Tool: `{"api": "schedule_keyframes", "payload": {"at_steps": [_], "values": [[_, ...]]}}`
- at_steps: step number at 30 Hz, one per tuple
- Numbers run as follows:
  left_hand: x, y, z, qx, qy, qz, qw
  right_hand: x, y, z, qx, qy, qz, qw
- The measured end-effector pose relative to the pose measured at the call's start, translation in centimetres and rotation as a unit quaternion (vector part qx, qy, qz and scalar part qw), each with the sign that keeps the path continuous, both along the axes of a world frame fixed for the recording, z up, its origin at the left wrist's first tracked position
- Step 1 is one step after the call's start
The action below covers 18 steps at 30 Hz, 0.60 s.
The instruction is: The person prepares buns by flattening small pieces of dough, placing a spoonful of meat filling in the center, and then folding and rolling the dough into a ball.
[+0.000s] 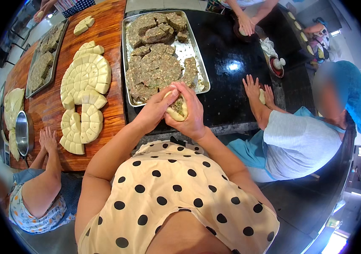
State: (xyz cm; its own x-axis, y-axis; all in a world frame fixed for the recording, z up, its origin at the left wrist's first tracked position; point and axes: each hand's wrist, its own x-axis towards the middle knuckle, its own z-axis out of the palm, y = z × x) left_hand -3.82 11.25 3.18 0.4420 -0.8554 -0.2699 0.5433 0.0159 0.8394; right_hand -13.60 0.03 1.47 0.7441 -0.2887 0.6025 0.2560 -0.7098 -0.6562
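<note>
Cupped between my left hand (156, 109) and my right hand (192, 113) is a round of pale dough (177, 111) with a greenish-brown filling showing in its middle. Fingers of both hands curl round it, pressing at its rim. Just beyond them lies a metal tray (203, 74) holding large, cracked slabs of minced filling (153, 70). To the left, on the wooden tabletop (117, 84), portioned dough (85, 74) lies in scored clusters.
Far left are another filling tray (45, 59), loose dough (13, 99) and a steel bowl (21, 133). A co-worker's hands (47, 139) rest at lower left; others (254, 93) press dough on the black counter (227, 110), others (244, 23) work beyond. A red dish (276, 72) holds a white object.
</note>
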Motion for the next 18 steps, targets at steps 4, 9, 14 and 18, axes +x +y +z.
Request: {"api": "schedule_keyframes", "payload": {"at_steps": [4,9,14,18], "values": [[0.4,-0.5,0.2,0.047,-0.063,-0.03,0.996,-0.5,-0.1,1.4,0.04,0.051,-0.005,0.998],[0.6,-1.4,-0.7,0.029,-0.055,-0.017,0.998,0.1,-1.1,2.1,0.0,0.025,-0.001,1.0],[1.3,-1.4,-1.1,0.022,0.024,-0.063,0.997,-0.3,-1.9,2.0,0.078,0.066,0.036,0.994],[-1.6,-2.3,0.1,0.03,0.079,0.057,0.995,0.5,-1.8,0.1,0.178,-0.011,0.01,0.984]]}}
